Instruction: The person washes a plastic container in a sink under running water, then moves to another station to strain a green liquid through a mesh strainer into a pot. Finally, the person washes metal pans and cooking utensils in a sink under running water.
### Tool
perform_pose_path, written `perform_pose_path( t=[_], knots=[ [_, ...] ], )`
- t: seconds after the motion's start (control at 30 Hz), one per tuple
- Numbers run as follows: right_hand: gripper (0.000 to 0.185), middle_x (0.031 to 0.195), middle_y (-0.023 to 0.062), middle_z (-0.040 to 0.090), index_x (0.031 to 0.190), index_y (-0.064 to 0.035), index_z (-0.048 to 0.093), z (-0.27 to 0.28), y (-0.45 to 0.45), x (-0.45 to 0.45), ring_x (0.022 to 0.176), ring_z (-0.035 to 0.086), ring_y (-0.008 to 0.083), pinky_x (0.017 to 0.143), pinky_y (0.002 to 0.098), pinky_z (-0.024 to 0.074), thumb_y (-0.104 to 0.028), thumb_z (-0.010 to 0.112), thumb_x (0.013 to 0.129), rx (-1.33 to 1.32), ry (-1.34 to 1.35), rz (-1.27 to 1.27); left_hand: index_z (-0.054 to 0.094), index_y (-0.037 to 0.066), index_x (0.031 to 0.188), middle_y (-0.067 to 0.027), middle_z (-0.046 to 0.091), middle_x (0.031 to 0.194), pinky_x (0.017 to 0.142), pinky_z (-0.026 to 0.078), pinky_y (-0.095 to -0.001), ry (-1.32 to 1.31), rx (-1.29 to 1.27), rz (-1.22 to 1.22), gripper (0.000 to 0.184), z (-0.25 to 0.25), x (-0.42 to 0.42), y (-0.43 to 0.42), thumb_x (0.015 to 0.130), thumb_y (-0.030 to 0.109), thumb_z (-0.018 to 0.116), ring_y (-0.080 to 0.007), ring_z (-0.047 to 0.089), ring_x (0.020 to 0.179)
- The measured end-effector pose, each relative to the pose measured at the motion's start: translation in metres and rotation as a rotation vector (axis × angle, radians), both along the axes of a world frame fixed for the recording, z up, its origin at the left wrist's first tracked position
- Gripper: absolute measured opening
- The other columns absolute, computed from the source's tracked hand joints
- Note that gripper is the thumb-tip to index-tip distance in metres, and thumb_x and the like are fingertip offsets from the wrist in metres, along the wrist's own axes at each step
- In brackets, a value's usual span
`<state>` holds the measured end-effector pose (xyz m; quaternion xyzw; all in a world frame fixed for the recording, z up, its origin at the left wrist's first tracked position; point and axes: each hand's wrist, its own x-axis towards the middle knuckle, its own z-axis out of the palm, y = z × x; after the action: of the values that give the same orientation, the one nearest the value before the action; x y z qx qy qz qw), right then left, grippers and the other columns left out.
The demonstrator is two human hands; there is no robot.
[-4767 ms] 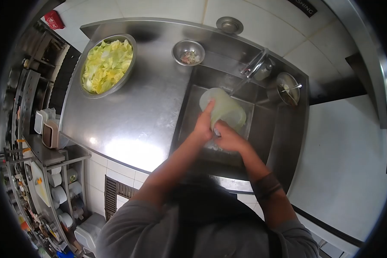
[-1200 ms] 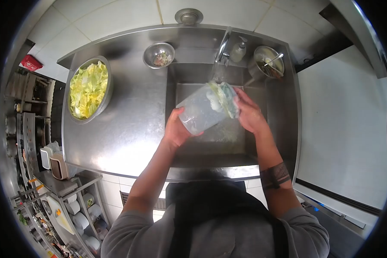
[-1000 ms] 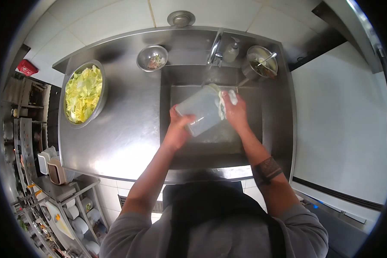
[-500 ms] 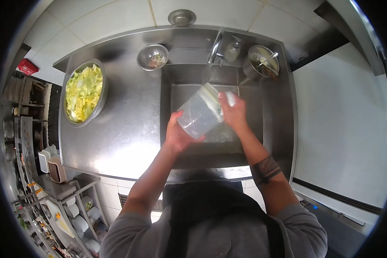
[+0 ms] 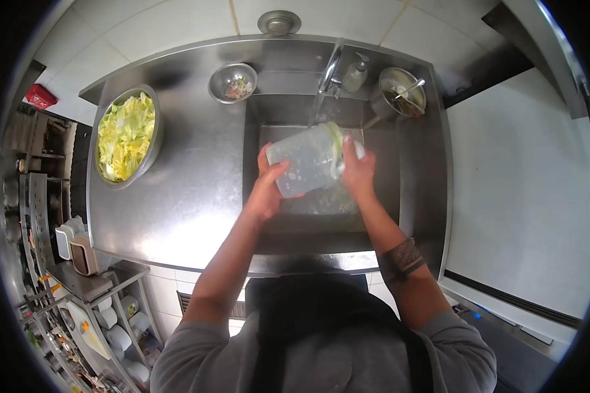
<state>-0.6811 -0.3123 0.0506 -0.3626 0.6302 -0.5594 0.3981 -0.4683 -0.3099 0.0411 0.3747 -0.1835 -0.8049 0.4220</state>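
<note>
A translucent plastic container [image 5: 303,163] lies on its side in the air over the steel sink [image 5: 387,216], its greenish rim turned to the right. My left hand [image 5: 269,183] is wrapped round the container's base end. At the rim, my right hand [image 5: 358,171] is closed on a white, foamy sponge or cloth [image 5: 358,150], pressed against the container's edge. Whitish suds cling to the container's side. Just beyond the container stands the faucet [image 5: 330,75], its spout pointing down into the sink.
A steel bowl of lettuce [image 5: 126,137] stands at the counter's left. A small steel bowl [image 5: 233,83] with scraps sits behind the sink's left corner. Behind the sink are a soap bottle [image 5: 355,75] and a pot [image 5: 402,93] with a spoon. A white surface [image 5: 521,196] lies to the right.
The container was upended differently in my hands earlier; over the last half second it has tilted closer to level and turned slightly. My right hand has stayed at its rim with the white foamy item.
</note>
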Motion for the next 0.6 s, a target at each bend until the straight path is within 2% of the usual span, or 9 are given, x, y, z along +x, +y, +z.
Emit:
perform_pose_path(
  t=[0.13,0.2,0.27,0.3,0.37,0.4,0.43,0.47,0.6],
  knots=[
    [0.065,0.090,0.0124,0.065,0.098,0.0093,0.068,-0.026,-0.004,-0.013,0.081,0.060,0.0190,0.073,0.0375,0.0487,-0.055,0.064,0.094,0.366,0.069,-0.019,0.018,0.020,0.154,-0.0189,0.033,0.149,0.098,0.052,-0.0546,-0.242,-0.152,-0.134,0.098,0.011,-0.002,-0.002,0.077,0.022,0.080,-0.0408,0.042,0.135],
    [0.067,0.098,0.0158,0.067,0.100,0.0104,0.068,-0.046,-0.021,-0.030,0.088,0.064,0.0217,0.077,0.0397,0.0500,-0.057,0.063,0.095,0.567,0.132,-0.106,0.031,0.020,0.149,-0.0193,0.031,0.148,0.104,0.048,-0.0519,-1.317,-1.131,-0.385,0.103,0.025,-0.009,0.017,0.062,0.021,0.087,-0.0457,0.035,0.134],
    [0.074,0.118,0.0254,0.065,0.104,0.0137,0.066,-0.058,-0.033,-0.050,0.106,0.065,0.0299,0.086,0.0436,0.0503,-0.060,0.059,0.095,0.705,0.222,0.142,0.032,0.018,0.147,-0.0210,0.027,0.149,0.109,0.043,-0.0531,-1.275,-1.150,-0.433,0.106,0.019,-0.011,0.027,0.058,0.023,0.089,-0.0472,0.028,0.138],
    [0.074,0.118,0.0254,0.065,0.104,0.0137,0.066,-0.052,-0.034,-0.047,0.106,0.065,0.0299,0.086,0.0436,0.0503,-0.060,0.059,0.095,0.706,0.224,0.143,0.032,0.016,0.146,-0.0227,0.023,0.150,0.113,0.038,-0.0542,-1.236,-1.167,-0.475,0.110,0.016,-0.012,0.029,0.054,0.024,0.091,-0.0486,0.021,0.141],
    [0.075,0.106,0.0309,0.068,0.100,0.0136,0.066,-0.028,-0.037,-0.034,0.099,0.068,0.0380,0.084,0.0443,0.0512,-0.061,0.056,0.096,0.466,0.513,0.073,0.033,0.015,0.144,-0.0220,0.031,0.146,0.110,0.042,-0.0530,-1.191,-1.082,-0.367,0.100,0.005,-0.013,0.027,0.060,0.022,0.088,-0.0449,0.031,0.139],
    [0.075,0.106,0.0309,0.068,0.100,0.0136,0.066,-0.020,-0.036,-0.034,0.099,0.068,0.0380,0.084,0.0443,0.0512,-0.061,0.056,0.096,0.463,0.514,0.069,0.033,0.017,0.145,-0.0194,0.036,0.144,0.106,0.045,-0.0520,-0.754,-0.680,-0.160,0.097,-0.008,-0.017,0.023,0.064,0.021,0.085,-0.0428,0.040,0.132],
    [0.066,0.103,0.0284,0.068,0.113,0.0063,0.063,-0.012,-0.033,-0.032,0.096,0.068,0.0356,0.084,0.0442,0.0511,-0.058,0.060,0.095,0.361,0.630,0.248,0.033,0.018,0.146,-0.0168,0.041,0.143,0.102,0.049,-0.0510,-0.314,-0.274,0.037,0.094,-0.010,-0.020,0.019,0.067,0.019,0.083,-0.0408,0.049,0.124],
    [0.064,0.101,0.0271,0.068,0.120,0.0026,0.062,-0.005,-0.027,-0.027,0.095,0.068,0.0344,0.084,0.0441,0.0511,-0.056,0.062,0.095,0.308,0.688,0.341,0.021,0.018,0.150,-0.0154,0.048,0.136,0.094,0.053,-0.0470,0.023,0.107,0.021,0.095,-0.011,-0.011,0.013,0.075,0.019,0.078,-0.0347,0.056,0.119],
    [0.053,0.091,0.0260,0.067,0.129,-0.0101,0.060,0.013,-0.008,-0.005,0.085,0.069,0.0335,0.079,0.0455,0.0518,-0.050,0.064,0.095,0.092,0.487,0.334,0.033,0.018,0.148,-0.0176,0.044,0.140,0.098,0.050,-0.0521,-0.112,0.031,0.008,0.088,0.006,-0.008,0.002,0.073,0.021,0.079,-0.0386,0.052,0.123]
  ],
)
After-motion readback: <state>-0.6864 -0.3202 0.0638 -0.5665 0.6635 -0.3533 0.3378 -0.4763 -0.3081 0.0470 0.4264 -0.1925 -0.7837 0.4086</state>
